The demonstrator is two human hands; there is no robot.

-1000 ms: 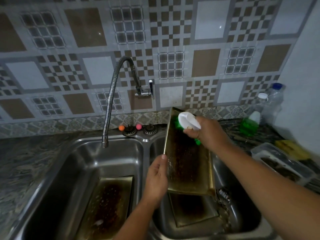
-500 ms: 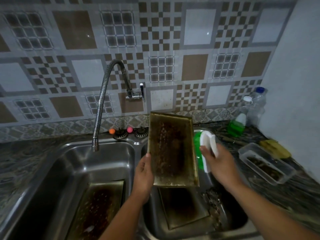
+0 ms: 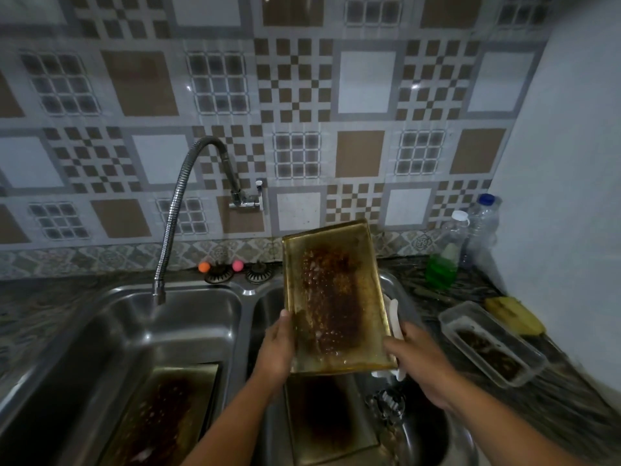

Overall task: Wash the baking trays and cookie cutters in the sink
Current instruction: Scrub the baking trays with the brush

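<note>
A gold baking tray (image 3: 332,297), stained dark brown, stands tilted above the right sink basin (image 3: 433,428). My left hand (image 3: 277,348) grips its lower left edge. My right hand (image 3: 416,361) is at the tray's lower right edge, holding a white scrub brush (image 3: 395,317) that is mostly hidden behind the tray. A second dirty tray (image 3: 322,425) lies in the right basin below. A third tray (image 3: 164,418) lies in the left basin (image 3: 134,324). Something metal (image 3: 386,403), perhaps cookie cutters, sits in the right basin, too blurred to tell.
A flexible metal faucet (image 3: 174,210) hangs over the left basin, with no water visibly running. On the right counter stand a bottle with green liquid (image 3: 443,260), a clear bottle (image 3: 480,223), a clear plastic container (image 3: 490,344) and a yellow sponge (image 3: 514,314). Two drain plugs (image 3: 235,272) sit behind the sink.
The brush went from on the tray's face to its right side, then behind its right edge. The tray turned to face me more, and my right hand dropped to its lower right corner.
</note>
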